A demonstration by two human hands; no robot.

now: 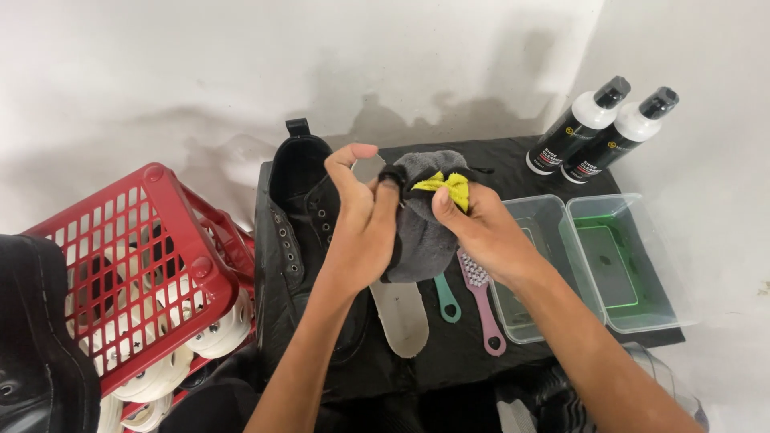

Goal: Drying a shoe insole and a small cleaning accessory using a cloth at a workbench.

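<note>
Both hands hold a grey cloth (425, 224) with a yellow patch above the middle of the black mat (481, 337). The left hand (361, 220) pinches the cloth's left edge, thumb raised and fingers curled; the right hand (473, 220) is closed on its right side, thumb on the yellow patch. The step appears to be gathering the cloth for wiping. A next move would likely need a firm wad. A black boot (293, 232) lies at the mat's left edge, an insole (401, 317) and two brushes (477, 301) beneath the cloth, tubs (593, 273) and bottles (601, 132) toward the right.

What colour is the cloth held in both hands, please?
The cloth is dark grey with a yellow patch, seen in the head view.
</note>
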